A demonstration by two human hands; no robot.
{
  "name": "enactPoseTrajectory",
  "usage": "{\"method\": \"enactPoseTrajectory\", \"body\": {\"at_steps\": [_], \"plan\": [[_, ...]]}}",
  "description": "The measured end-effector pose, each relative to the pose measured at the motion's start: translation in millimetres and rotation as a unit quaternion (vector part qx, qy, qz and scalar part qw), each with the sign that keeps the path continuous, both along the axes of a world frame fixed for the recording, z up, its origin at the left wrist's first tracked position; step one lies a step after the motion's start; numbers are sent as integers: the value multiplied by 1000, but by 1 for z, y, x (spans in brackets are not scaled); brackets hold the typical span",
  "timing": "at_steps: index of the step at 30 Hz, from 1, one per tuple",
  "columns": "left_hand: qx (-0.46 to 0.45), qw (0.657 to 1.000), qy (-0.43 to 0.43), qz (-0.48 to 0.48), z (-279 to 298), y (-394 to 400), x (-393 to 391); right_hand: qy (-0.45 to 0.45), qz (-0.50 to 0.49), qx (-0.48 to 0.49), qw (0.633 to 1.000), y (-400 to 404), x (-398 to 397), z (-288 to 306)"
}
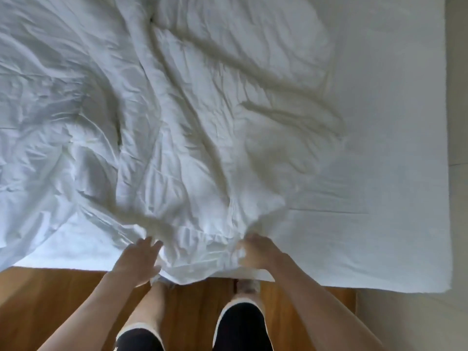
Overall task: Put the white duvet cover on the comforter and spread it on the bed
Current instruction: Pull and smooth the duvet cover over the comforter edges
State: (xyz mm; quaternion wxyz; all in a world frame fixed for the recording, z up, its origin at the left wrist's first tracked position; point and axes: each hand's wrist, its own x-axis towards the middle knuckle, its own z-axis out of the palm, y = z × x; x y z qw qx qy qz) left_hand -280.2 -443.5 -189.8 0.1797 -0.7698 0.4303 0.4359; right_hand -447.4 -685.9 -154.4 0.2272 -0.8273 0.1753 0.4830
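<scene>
Your left hand [138, 259] lies released; your right hand [255, 250] grasps the duvet cover [152, 110], bunched toward the bed's [392, 173] near-left; spreading remains.

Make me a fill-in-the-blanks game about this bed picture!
1. The crumpled duvet is the colour ____.
2. The floor under the person's feet is made of ____.
3. The right hand grips the duvet's near ____.
4. The left hand has its fingers ____.

Missing words: white; wood; edge; straight

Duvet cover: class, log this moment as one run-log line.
left hand: open on duvet cover edge | right hand: grips edge | cover: rumpled, bunched left | bed: right side bare
</scene>
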Motion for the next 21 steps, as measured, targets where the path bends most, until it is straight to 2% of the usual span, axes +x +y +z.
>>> {"method": "enactPoseTrajectory", "body": {"at_steps": [1,2,3,4,5,6,8,9,11,12,15,17,19,21], "plan": [[-34,999,14,32,-3,-9,-13,-102,-23,-41,994,-13,5,-7],[-92,993,17,68,-7,-18,-27,-223,-31,-105,969,-31,12,-15],[-145,985,11,94,-9,-31,-40,-336,-27,-178,924,-52,21,-24],[-182,976,7,118,-13,-47,-51,-417,-25,-242,876,-76,32,-27],[-196,969,13,148,-18,-64,-63,-440,-30,-275,854,-102,41,-33],[-200,960,25,195,-21,-84,-76,-425,-45,-290,856,-128,50,-39],[-202,922,54,324,-31,-131,-102,-330,-93,-265,901,-175,61,-52],[-202,887,80,407,-36,-153,-115,-285,-81,-257,920,-190,63,-60],[-206,806,120,542,-45,-195,-137,-254,-11,-257,932,-207,60,-69],[-197,799,121,555,-47,-213,-149,-258,15,-252,932,-211,58,-74],[-146,844,89,508,-52,-257,-184,-270,42,-254,928,-222,57,-92],[-141,830,112,527,-57,-267,-207,-259,29,-258,930,-226,52,-97],[-140,811,135,551,-59,-260,-231,-227,5,-224,948,-224,37,-99],[-134,822,130,538,-50,-244,-254,-166,-23,-160,973,-218,7,-98]]}}
